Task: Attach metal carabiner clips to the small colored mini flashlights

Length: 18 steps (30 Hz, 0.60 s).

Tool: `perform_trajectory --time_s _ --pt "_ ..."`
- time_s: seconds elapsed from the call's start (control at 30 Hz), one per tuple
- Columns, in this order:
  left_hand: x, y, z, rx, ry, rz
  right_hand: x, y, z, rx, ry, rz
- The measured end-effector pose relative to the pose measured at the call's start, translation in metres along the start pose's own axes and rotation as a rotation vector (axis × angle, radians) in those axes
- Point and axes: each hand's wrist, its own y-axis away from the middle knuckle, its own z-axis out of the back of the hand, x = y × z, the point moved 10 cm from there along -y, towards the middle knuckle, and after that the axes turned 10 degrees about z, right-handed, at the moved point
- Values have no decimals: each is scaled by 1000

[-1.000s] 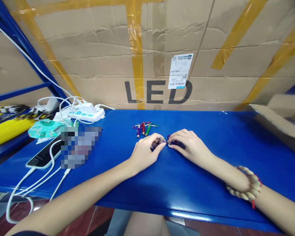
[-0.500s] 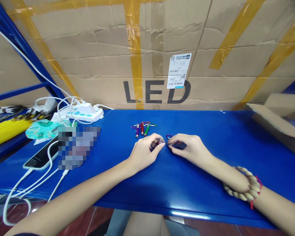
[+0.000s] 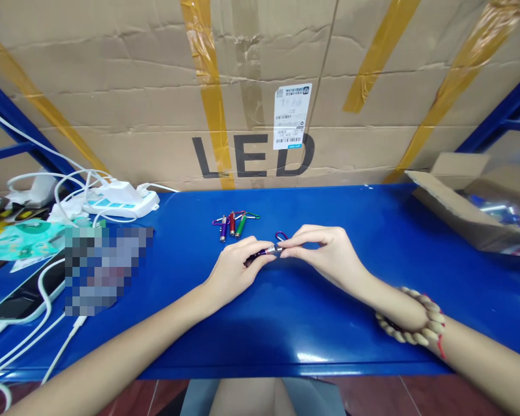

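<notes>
My left hand (image 3: 238, 268) pinches a small dark purple tube (image 3: 260, 253) with a silver end that points right. Close beside it, my right hand (image 3: 320, 248) has thumb and index finger pressed together at a small metallic piece at the tube's end. A purple carabiner clip (image 3: 281, 236) shows just behind my right fingertips. Behind my left hand lie a purple tube (image 3: 223, 229), a red tube (image 3: 232, 224) and a green tube (image 3: 241, 225), each with a clip, on the blue table (image 3: 260, 341).
A white power strip (image 3: 145, 203) with cables, a phone (image 3: 26, 292) and a green-white packet (image 3: 23, 238) are on the left. An open cardboard box (image 3: 442, 202) holding shiny items stands right. A large carton (image 3: 156, 115) marked LED stands behind.
The view has shifted, so most things appear further left. Between my hands, the dark tube with its silver end now shows clearly, meeting the piece at my right fingertips.
</notes>
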Motion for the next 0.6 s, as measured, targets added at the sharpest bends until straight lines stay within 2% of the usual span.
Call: perform_trajectory --time_s 0.13,0.33,0.43,0.6 --pt "-9 2 1 2 7 -96 7 -2 -2 33 -19 16" --pt "-27 9 6 -3 53 -264 -18 2 -15 196 -191 -244" --pt "-31 11 5 0 42 -297 -20 5 -21 291 -245 -296" --pt "-33 12 2 -8 -3 -308 -19 4 -18 325 -212 -323"
